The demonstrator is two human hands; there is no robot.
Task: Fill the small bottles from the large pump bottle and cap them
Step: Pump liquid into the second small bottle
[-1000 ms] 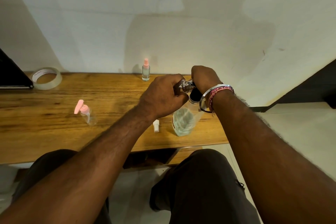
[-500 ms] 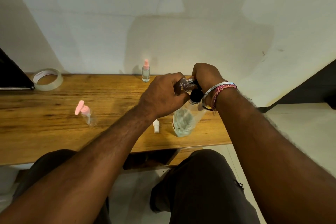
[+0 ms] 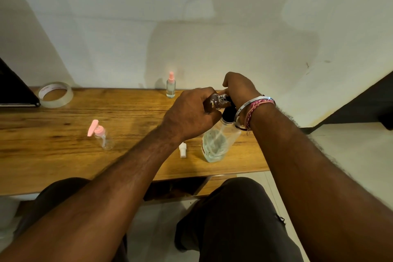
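The large clear pump bottle (image 3: 214,144) stands near the table's front right edge, with some liquid at its bottom. My right hand (image 3: 239,87) is closed over its black pump head. My left hand (image 3: 189,112) holds a small clear bottle (image 3: 217,101) tilted, its open neck against the pump nozzle. A small white cap (image 3: 182,151) lies on the table just left of the large bottle. A small bottle with a pink pump top (image 3: 102,135) stands at the left. Another small bottle with a pink spray top (image 3: 170,85) stands at the back by the wall.
A roll of clear tape (image 3: 56,94) lies at the back left of the wooden table (image 3: 63,155), beside a dark flat object (image 3: 12,89). The table's right edge ends just past the large bottle. My legs are under the front edge.
Both hands and the small bottle have shifted slightly upward at the pump head. The other things on the table have not moved.
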